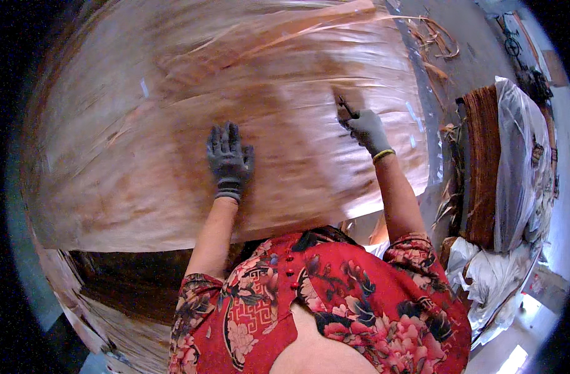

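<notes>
Broad reddish-brown wood-like sheet (291, 171), centre to twelve o'clock. Grey-gloved left hand (229, 156) flat on it; grey-gloved right hand (368, 131) closed on dark tool (347, 107), perhaps metal, one o'clock. Brown layered stack (483, 168), three o'clock.

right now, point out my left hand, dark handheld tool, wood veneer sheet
Left hand (228, 156), head view: back of glove
Dark handheld tool (347, 107), head view: shaft
Wood veneer sheet (288, 140), head view: middle surface

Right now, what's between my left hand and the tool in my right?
Only bare brown sheet, in the head view, between your left hand and the tool.
</notes>
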The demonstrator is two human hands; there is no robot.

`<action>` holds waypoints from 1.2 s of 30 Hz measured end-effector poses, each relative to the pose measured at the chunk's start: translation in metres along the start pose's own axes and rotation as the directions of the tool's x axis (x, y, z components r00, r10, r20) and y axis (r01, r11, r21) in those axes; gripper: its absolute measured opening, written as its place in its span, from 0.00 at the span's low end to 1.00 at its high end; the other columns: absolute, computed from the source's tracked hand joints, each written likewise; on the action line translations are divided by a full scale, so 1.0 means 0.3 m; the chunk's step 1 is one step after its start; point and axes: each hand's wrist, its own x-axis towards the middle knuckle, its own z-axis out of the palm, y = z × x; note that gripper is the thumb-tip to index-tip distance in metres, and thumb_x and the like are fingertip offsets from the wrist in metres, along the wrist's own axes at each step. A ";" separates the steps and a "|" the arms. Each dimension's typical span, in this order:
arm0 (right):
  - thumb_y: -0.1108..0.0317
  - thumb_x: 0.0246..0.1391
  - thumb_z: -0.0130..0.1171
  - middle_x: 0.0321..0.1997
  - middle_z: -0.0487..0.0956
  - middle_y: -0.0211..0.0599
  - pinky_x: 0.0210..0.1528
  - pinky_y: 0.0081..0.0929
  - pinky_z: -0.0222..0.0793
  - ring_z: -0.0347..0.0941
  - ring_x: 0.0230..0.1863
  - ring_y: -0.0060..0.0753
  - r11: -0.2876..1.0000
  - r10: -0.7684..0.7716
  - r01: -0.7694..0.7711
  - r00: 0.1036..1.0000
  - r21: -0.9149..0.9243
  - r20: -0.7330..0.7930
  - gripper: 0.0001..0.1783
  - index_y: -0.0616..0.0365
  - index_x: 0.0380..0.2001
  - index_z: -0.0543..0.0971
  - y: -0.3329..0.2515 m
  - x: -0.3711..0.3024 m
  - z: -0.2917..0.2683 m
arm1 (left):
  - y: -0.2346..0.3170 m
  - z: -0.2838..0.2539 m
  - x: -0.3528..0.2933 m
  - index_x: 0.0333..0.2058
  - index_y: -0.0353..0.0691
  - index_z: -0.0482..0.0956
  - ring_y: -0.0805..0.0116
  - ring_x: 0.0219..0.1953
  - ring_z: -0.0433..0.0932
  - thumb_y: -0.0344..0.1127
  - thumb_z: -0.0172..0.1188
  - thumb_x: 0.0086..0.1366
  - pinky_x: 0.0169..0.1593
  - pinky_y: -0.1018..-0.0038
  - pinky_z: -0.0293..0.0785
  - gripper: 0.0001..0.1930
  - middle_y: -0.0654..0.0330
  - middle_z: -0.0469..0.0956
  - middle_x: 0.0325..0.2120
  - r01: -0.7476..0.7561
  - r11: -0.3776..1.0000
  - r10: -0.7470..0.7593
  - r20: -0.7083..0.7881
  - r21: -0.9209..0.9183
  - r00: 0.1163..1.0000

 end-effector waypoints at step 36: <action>0.70 0.53 0.44 0.47 0.70 0.47 0.33 0.43 0.73 0.74 0.36 0.50 0.944 -0.288 0.034 0.567 -0.328 -0.772 0.14 0.49 0.44 0.69 0.339 0.367 -0.271 | 0.004 -0.045 0.003 0.59 0.36 0.58 0.47 0.62 0.54 0.39 0.48 0.58 0.63 0.53 0.45 0.30 0.50 0.58 0.60 -0.107 0.990 0.098 0.096 0.090 0.991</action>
